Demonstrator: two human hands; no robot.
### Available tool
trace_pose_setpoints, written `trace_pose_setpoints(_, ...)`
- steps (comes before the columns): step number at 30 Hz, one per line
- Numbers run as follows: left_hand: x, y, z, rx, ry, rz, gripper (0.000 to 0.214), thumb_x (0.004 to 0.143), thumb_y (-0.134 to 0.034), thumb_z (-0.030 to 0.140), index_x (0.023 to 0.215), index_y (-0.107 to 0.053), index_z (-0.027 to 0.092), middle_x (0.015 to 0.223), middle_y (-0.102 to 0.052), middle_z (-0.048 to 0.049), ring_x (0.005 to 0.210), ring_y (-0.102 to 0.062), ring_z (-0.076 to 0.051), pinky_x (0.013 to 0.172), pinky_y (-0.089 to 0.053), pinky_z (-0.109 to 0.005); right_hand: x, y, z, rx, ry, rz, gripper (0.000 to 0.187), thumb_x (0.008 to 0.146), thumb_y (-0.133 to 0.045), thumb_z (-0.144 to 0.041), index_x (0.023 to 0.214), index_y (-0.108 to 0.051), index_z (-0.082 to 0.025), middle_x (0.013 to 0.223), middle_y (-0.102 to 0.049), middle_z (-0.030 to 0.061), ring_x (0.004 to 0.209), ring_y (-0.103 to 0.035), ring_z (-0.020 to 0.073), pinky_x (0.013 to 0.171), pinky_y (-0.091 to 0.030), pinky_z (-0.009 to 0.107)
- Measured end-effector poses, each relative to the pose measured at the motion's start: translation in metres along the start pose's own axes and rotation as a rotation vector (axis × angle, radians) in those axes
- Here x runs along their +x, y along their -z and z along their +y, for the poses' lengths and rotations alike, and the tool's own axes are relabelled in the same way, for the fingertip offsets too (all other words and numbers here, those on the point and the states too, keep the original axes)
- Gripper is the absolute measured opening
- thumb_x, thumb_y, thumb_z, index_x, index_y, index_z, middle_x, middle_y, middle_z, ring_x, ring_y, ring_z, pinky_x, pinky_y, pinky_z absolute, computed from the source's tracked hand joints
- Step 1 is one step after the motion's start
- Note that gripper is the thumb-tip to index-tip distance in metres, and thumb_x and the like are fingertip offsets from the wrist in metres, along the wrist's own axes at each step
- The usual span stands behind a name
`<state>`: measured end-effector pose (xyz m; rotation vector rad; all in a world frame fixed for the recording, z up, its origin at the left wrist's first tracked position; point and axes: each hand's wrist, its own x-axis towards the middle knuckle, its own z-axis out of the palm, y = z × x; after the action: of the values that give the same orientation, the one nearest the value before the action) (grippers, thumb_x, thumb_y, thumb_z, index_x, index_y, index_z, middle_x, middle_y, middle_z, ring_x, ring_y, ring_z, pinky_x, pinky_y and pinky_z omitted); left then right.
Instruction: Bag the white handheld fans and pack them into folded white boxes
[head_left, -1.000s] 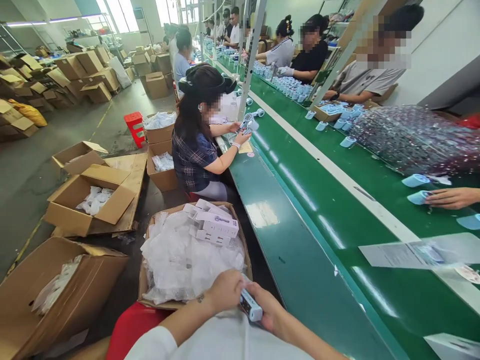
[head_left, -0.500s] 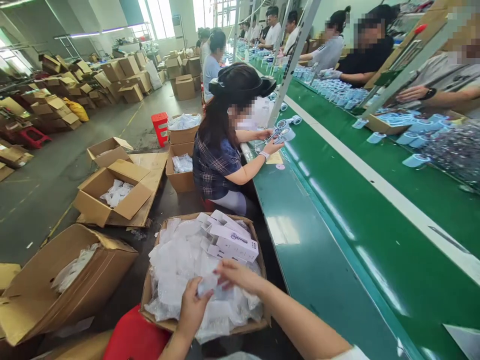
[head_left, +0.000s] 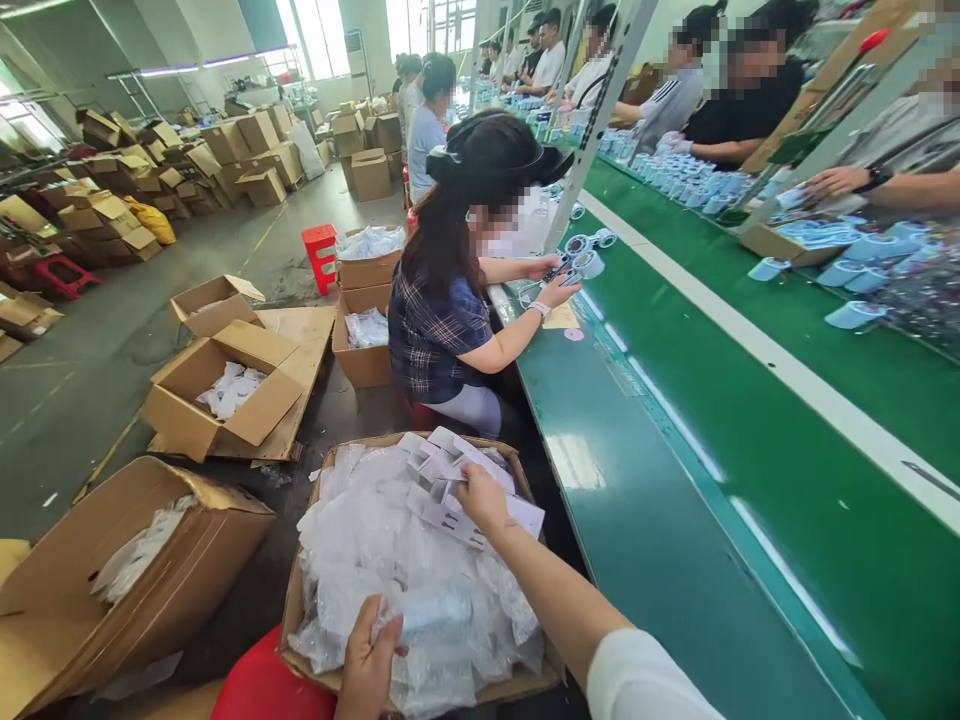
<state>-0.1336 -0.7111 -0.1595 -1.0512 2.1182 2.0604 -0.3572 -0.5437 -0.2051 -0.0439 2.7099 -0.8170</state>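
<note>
A cardboard box point(head_left: 309, 512) full of clear plastic bags stands on the floor below me. My left hand point(head_left: 369, 662) is at its near edge, fingers wrapped round a bagged item point(head_left: 433, 611). My right hand point(head_left: 480, 497) reaches to the far side of the box and closes on a flat white printed carton point(head_left: 517, 512) from a small pile of cartons point(head_left: 435, 460).
A green conveyor belt point(head_left: 720, 470) runs along my right. A seated person point(head_left: 450, 290) in a plaid shirt works just ahead. More people sit across the belt with light blue cylinders point(head_left: 855, 314). Open cardboard boxes point(head_left: 217, 390) lie on the floor to the left.
My right hand moved forward from the bags to the white cartons and gripped one. My left hand dropped back to the near edge with the bagged item.
</note>
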Motion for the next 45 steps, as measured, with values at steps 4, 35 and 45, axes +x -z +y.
trace_pose_setpoints(4,0.014,-0.024,0.048,-0.177,-0.022,-0.170,0.045,0.071,-0.074,0.055,0.092,-0.064,0.016,0.070,-0.062,0.0004,0.065,-0.057,-0.014,0.062,-0.049,-0.024,-0.047,0.070,0.030,0.103,0.060,0.091,0.026,0.085,-0.048,-0.014,0.102,-0.068,-0.018,0.106,-0.072,0.0081,0.097,-0.065,0.0206,0.087,-0.044,0.028)
trace_pose_setpoints(35,-0.179,-0.323,0.180,1.483,-1.492,-1.254,0.031,0.073,-0.058,0.003,0.103,-0.057,0.010,0.097,-0.060,-0.0175,0.103,-0.053,-0.034,0.081,-0.047,-0.040,-0.278,0.192,0.212,0.567,-0.086,0.675,0.021,0.077,-0.054,-0.023,0.086,-0.072,-0.024,0.084,-0.073,0.0009,0.076,-0.065,0.0201,0.074,-0.050,0.032)
trace_pose_setpoints(45,-0.126,-0.314,0.126,1.401,-1.719,-1.236,0.023,0.089,-0.046,0.012,0.110,-0.053,0.018,0.117,-0.059,-0.0106,0.115,-0.051,-0.026,0.091,-0.044,-0.040,-0.279,0.170,0.245,0.951,-0.067,0.686,0.055,0.081,-0.064,-0.040,0.130,-0.046,-0.025,0.117,-0.066,0.0111,0.108,-0.065,0.0223,0.096,-0.050,0.044)
